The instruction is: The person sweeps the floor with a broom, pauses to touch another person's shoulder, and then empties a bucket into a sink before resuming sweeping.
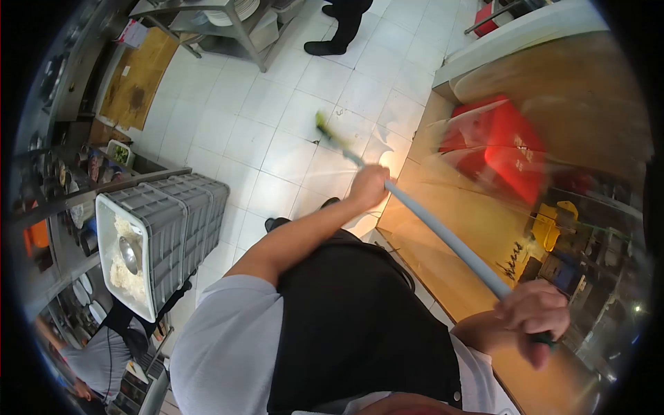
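A long grey pole (449, 238) runs diagonally from lower right to upper middle. My left hand (370, 187) is wrapped round its lower part, near the bristle end. My right hand (536, 315) grips the top end at the right. At the far end of the pole a yellow-green brush head (321, 124), blurred, is over the white tiled floor (277, 135). Whether it touches the tiles I cannot tell.
At the left, a white tub (149, 304) with white food and a metal bowl tops grey crates (197, 228). Another person (104, 360) is at lower left; someone's legs (349, 31) show at the top. Red box (494, 149) at right, behind glass.
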Tool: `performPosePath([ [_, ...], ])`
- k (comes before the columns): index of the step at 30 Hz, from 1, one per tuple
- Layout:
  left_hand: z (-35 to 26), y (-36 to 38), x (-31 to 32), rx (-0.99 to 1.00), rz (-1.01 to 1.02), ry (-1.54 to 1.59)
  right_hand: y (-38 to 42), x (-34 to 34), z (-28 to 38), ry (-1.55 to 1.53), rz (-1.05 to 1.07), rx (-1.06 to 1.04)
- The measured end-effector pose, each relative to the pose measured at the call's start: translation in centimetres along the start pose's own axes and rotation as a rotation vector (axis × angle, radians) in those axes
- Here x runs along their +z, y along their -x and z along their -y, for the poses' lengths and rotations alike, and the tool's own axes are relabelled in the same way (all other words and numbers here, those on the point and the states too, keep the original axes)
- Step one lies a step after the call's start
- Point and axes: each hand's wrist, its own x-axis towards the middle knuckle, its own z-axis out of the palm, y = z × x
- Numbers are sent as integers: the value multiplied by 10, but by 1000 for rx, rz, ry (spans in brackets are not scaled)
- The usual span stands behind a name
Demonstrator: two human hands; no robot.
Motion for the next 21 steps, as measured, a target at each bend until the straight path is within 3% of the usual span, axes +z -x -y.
performPosePath([
  [3,-12,40,10,85,111,-27,10,-38,15,-160,20,145],
  [5,8,45,23,211,402,-206,3,-31,-7,-109,79,190],
  [6,16,39,30,194,417,-239,0,-21,-19,-65,137,243],
  [7,25,24,39,196,413,-237,-3,-3,-26,-17,126,257],
  [9,40,-13,59,69,211,-272,-12,34,-40,27,118,279],
  [11,45,-61,57,-41,132,-228,-22,60,-52,246,176,382],
  [14,45,-93,33,88,44,-25,-26,81,-42,390,47,381],
  [16,43,-94,18,173,18,11,-30,59,-20,398,66,292],
  [18,33,-76,-18,244,-25,82,-35,49,0,269,-106,194],
  [19,32,-60,-44,234,-41,75,-49,49,-2,256,-92,187],
  [21,48,-25,-99,95,-69,142,-85,57,-18,-49,-180,139],
])
